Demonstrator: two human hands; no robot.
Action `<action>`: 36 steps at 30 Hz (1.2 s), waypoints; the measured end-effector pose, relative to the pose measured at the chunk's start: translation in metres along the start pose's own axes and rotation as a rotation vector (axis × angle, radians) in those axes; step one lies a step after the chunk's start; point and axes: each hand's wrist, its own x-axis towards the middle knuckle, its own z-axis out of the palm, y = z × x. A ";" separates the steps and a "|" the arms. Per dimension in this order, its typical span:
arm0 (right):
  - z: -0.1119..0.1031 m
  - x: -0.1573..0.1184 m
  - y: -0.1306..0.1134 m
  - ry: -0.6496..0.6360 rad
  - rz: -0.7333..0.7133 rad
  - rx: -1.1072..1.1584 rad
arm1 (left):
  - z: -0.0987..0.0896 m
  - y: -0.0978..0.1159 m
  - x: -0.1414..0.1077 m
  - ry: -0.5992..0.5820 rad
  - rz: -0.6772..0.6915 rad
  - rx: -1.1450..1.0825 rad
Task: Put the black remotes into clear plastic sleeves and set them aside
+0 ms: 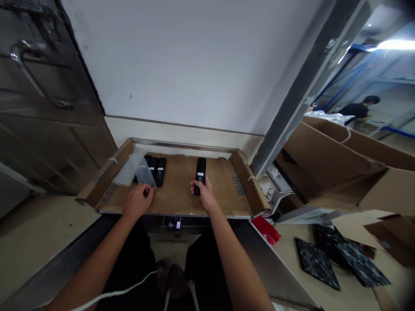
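In the head view, my right hand (205, 192) is closed around the lower end of a black remote control (200, 169), which points away from me with a small white label showing. My left hand (138, 201) pinches the near edge of a clear plastic bag (144, 171). That bag partly covers several more black remote controls (160, 172) lying side by side at the left. Further clear bags (125, 172) lie at the left side, beneath or beside the held one. Brown cardboard (180, 196) lines the tabletop under both hands.
Folded cardboard edges (251, 181) border the table on both sides. A large cardboard box (333, 160) stands to the right, near a grey post (301, 82). Dark patterned packets (317, 261) lie on the floor. A person (356, 110) is in the background. A metal door (42, 95) stands left.
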 end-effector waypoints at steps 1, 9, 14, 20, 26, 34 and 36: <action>0.000 -0.002 0.000 -0.004 -0.013 -0.023 | 0.000 0.000 0.000 0.003 0.006 -0.006; 0.010 -0.007 -0.001 -0.208 -0.024 -0.287 | 0.025 0.039 0.026 0.059 0.100 -0.160; 0.008 -0.010 0.004 -0.233 -0.120 -0.458 | 0.056 0.064 0.048 0.132 -0.207 -0.497; 0.007 -0.011 0.007 -0.265 -0.224 -0.634 | 0.062 0.061 0.049 0.141 -0.312 -0.809; 0.010 -0.015 0.006 -0.276 -0.357 -0.731 | 0.057 0.058 0.051 0.289 -0.319 -0.895; 0.012 -0.023 0.001 -0.280 -0.478 -0.913 | 0.059 0.054 0.051 0.406 -0.263 -0.835; 0.014 -0.024 0.000 -0.274 -0.497 -0.950 | 0.059 0.054 0.050 0.434 -0.220 -0.769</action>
